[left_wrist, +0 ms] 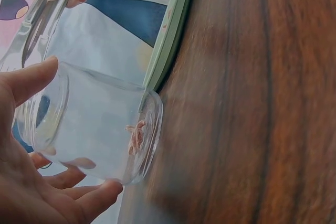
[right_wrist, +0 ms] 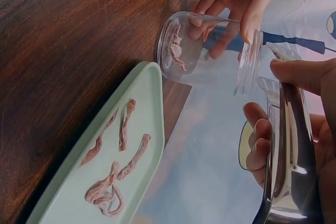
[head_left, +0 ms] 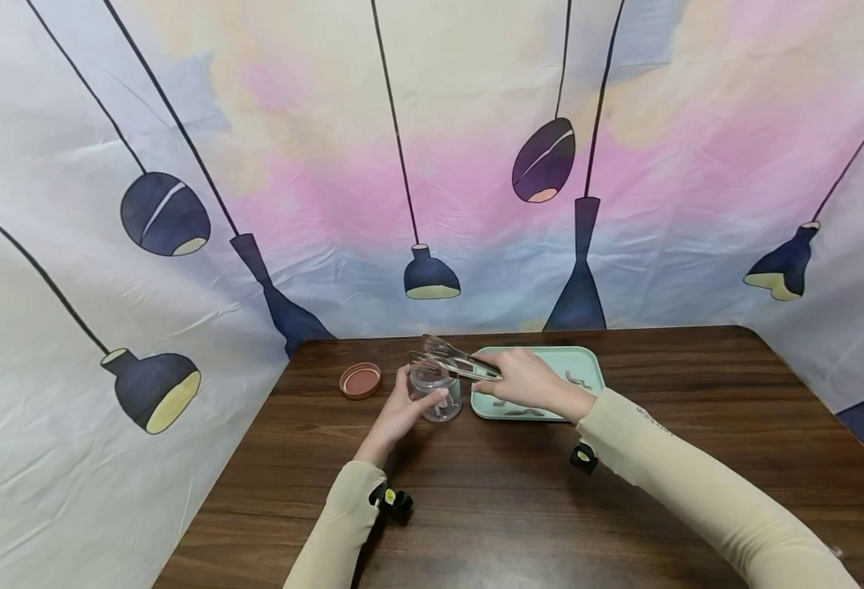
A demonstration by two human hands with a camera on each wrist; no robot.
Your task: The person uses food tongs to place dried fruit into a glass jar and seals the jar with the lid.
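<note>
My left hand (head_left: 395, 415) grips a clear jar (left_wrist: 100, 114), thumb on one side near its rim and fingers round the other. The jar stands upright on the table with its mouth uncovered. At its bottom lie pinkish, twisted dried strips (right_wrist: 176, 48). In my right hand (head_left: 528, 383) is a pair of metal tongs (right_wrist: 283, 145). Their wide tips hover over the jar's mouth, a little apart; I see nothing between them. Under the right hand a pale green tray (right_wrist: 153, 77) carries several more wrinkled strips (right_wrist: 135, 157).
A reddish-brown round lid (head_left: 361, 381) lies on the dark wooden table (head_left: 476, 507), left of the jar. Behind the table hangs a cloth (head_left: 476, 204) printed with lamps. A small black device is strapped at each wrist.
</note>
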